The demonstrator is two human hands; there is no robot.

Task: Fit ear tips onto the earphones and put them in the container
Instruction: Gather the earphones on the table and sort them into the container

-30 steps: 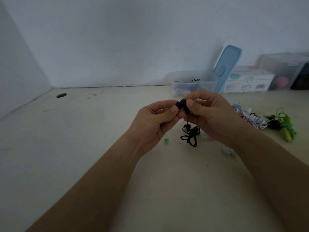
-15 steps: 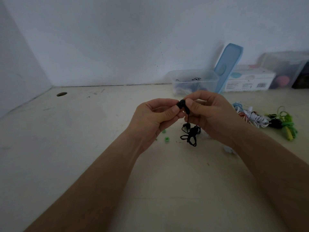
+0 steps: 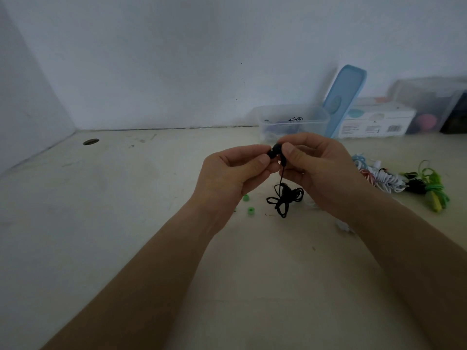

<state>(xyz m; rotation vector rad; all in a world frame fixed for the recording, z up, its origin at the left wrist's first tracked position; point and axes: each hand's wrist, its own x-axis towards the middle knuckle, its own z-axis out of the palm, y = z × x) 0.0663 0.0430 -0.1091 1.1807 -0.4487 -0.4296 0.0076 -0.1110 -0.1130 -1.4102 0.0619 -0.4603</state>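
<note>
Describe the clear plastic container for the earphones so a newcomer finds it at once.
Look along the white back wall to the row of boxes at its foot on the right. The clear, open-topped rectangular plastic container stands leftmost in that row. Unlike the white cardboard box further right, it has no lid on and black cable shows inside.

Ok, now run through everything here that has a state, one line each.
left hand, pinches black ear tip
right hand, pinches black earbud
black ear tip, against the earbud, seating unclear
black cable, bundled, dangling below
clear container, open, lid off
blue lid, propped tilted beside container
green ear tips, loose on table
green earphones, coiled on table
</note>
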